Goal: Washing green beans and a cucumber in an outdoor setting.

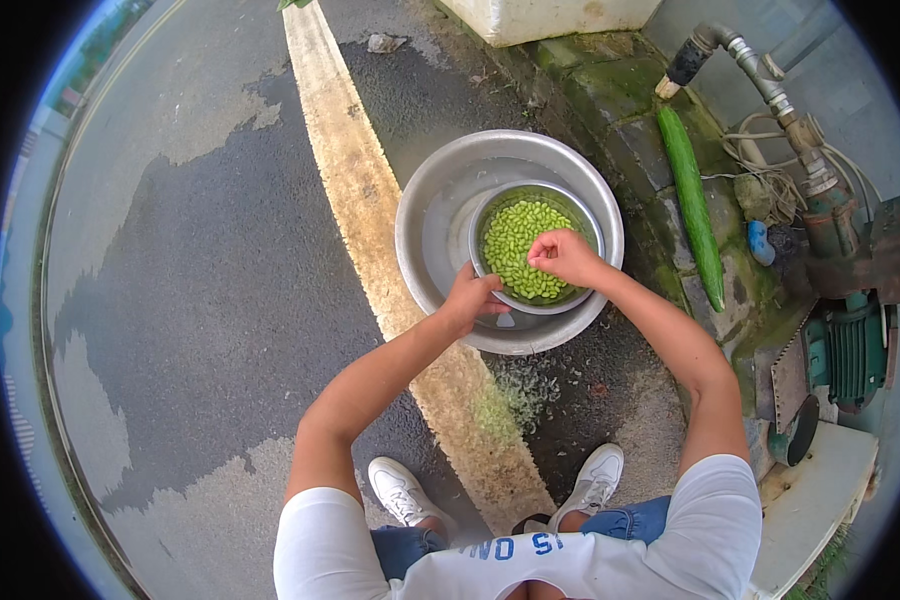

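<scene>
Before me a wide metal basin point(418, 225) holds some water and stands on the wet pavement. Inside it, towards the right, sits a smaller metal bowl point(592, 214) with water and many shelled green beans point(517, 236). My left hand point(474, 300) grips this bowl at its near left rim, thumb over the edge and fingers outside. Over the beans is my right hand point(566, 257), its fingertips pinched together; nothing shows between them. Pale, wet bits that look like bean skins point(521, 397) lie scattered on the ground just in front of the basin.
A long green gourd or cucumber point(691, 202) lies on the mossy stone ledge point(637, 150) at right. Beyond it stand a metal pipe point(765, 71) and a green motor point(855, 349). A painted stripe point(360, 180) runs beneath the basin. A white box point(555, 16) stands ahead.
</scene>
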### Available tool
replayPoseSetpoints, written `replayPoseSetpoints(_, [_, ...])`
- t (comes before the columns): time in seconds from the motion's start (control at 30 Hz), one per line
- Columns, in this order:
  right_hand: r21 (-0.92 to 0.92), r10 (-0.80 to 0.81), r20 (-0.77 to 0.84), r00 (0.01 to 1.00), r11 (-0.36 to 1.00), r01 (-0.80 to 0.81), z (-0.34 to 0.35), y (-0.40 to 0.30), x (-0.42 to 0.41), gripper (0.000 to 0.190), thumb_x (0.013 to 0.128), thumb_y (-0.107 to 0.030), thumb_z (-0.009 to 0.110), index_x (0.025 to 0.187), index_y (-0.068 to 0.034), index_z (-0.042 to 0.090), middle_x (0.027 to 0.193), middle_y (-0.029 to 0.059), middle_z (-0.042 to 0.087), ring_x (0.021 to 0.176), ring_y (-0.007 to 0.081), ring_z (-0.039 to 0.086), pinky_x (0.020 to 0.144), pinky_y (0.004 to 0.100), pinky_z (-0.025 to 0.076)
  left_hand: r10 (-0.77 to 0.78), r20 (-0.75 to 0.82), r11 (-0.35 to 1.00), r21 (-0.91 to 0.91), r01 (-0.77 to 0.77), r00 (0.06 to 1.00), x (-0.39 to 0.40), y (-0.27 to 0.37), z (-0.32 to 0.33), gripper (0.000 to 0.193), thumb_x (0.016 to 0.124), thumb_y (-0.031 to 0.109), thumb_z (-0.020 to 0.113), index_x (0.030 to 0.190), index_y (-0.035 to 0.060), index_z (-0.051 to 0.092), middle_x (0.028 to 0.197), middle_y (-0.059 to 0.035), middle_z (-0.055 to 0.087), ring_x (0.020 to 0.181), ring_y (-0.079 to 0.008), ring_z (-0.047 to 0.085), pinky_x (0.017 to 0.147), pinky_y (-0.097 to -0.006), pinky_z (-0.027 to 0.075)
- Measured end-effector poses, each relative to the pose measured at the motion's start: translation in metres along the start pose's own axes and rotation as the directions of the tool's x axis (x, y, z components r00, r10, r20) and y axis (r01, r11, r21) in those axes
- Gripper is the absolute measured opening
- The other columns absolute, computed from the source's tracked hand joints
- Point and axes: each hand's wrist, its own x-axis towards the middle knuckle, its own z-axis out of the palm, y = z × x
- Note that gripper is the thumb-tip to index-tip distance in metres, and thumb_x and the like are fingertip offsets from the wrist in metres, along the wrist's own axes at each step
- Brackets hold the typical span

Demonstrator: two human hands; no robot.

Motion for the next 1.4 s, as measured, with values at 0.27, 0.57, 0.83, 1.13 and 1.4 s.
replayPoseSetpoints(0.27, [0.12,-0.212,0.615,0.76,0.977,0.176,0.056,-0.091,-0.107,0.017,0.075,-0.004,0.073,0.092,-0.004,0.069,0.079,0.0061,0.07,0.069,0.0159,0.066,0.06,0.0295,0.052,-0.042,-0.02,0.999,0.03,0.043,0.999,0.002,-0.001,-0.007,0.051,0.083,0.005,0.051,0.133,0.0051,0.036,0.118,-0.0146,0.058,0.09,-0.0259,0.067,0.077,-0.0384,0.059])
replayPoseSetpoints(0.57, [-0.113,-0.386,0.683,0.62,0.783,0.611,0.073,-0.074,-0.126,0.038,0.075,-0.016,0.073,0.111,-0.006,0.064,0.09,0.0123,0.07,0.086,0.0299,0.068,0.077,0.0393,0.053,-0.039,-0.024,0.998,0.045,0.04,0.999,0.0,-0.002,-0.004,0.051,0.084,0.005,0.05,0.132,0.0037,0.034,0.118,-0.0147,0.058,0.09,-0.0268,0.068,0.076,-0.038,0.059])
replayPoseSetpoints(0.83, [-0.292,-0.086,-0.044,0.995,0.954,0.07,-0.037,-0.023,-0.03,0.013,0.08,-0.001,0.061,0.092,0.001,0.067,0.08,0.0168,0.068,0.076,0.0312,0.068,0.07,0.0381,0.053,-0.041,-0.015,0.998,0.051,0.041,0.999,-0.003,0.002,-0.005,0.052,0.084,0.006,0.05,0.133,0.0029,0.034,0.12,-0.0154,0.056,0.09,-0.0267,0.067,0.075,-0.0371,0.059])
replayPoseSetpoints(1.13, [-0.362,-0.091,-0.218,0.972,0.932,0.006,-0.032,0.022,0.01,0.037,0.077,0.004,0.061,0.114,0.0,0.063,0.107,0.0236,0.064,0.102,0.0379,0.062,0.091,0.0419,0.049,-0.047,-0.011,0.997,0.06,0.047,0.999,-0.004,0.003,-0.002,0.054,0.084,0.007,0.051,0.134,0.0029,0.033,0.12,-0.0153,0.055,0.089,-0.0263,0.067,0.074,-0.037,0.06])
replayPoseSetpoints(1.4, [-0.458,-0.11,-0.239,0.965,0.889,-0.012,-0.011,0.017,0.029,0.026,0.076,-0.007,0.071,0.1,-0.001,0.066,0.096,0.0191,0.064,0.09,0.0347,0.064,0.08,0.0418,0.05,-0.041,-0.02,0.998,0.041,0.041,0.999,-0.003,0.002,-0.006,0.054,0.084,0.007,0.051,0.134,0.0032,0.033,0.118,-0.0148,0.055,0.088,-0.0269,0.067,0.074,-0.0377,0.06])
